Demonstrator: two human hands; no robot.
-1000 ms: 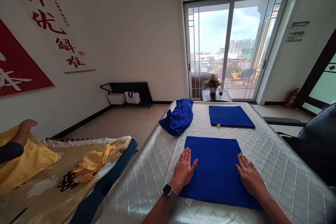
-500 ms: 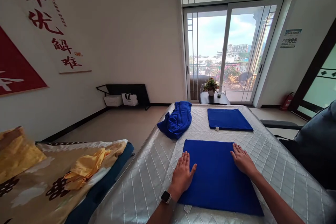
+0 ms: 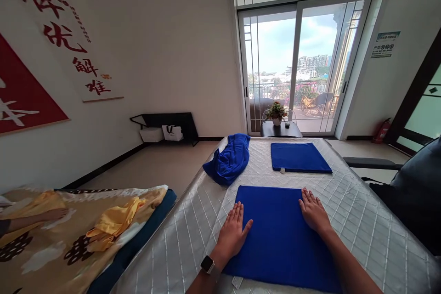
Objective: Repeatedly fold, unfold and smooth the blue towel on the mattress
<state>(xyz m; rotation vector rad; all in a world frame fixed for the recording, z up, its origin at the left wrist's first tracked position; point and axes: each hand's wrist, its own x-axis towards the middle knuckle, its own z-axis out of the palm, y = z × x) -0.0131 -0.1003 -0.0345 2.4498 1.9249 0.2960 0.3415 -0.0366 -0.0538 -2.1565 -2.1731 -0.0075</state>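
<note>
One flat rectangular blue fabric piece [image 3: 275, 243], spread on a silver diamond-quilted cover [image 3: 372, 220]. Left hand [image 3: 234, 229]: opened flat, palm down, at the piece's left edge. Right hand [image 3: 314, 210]: likewise, right edge. Beyond the piece: blue fabric rectangle [image 3: 299, 157]; crumpled blue cloth [image 3: 231, 158], leftward.

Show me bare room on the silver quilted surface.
One patch lies right of the right hand, nearer than the far blue cloth; another lies left of the left hand, nearer than the crumpled blue cloth. Crowded: the near blue cloth, under both hands.
</note>
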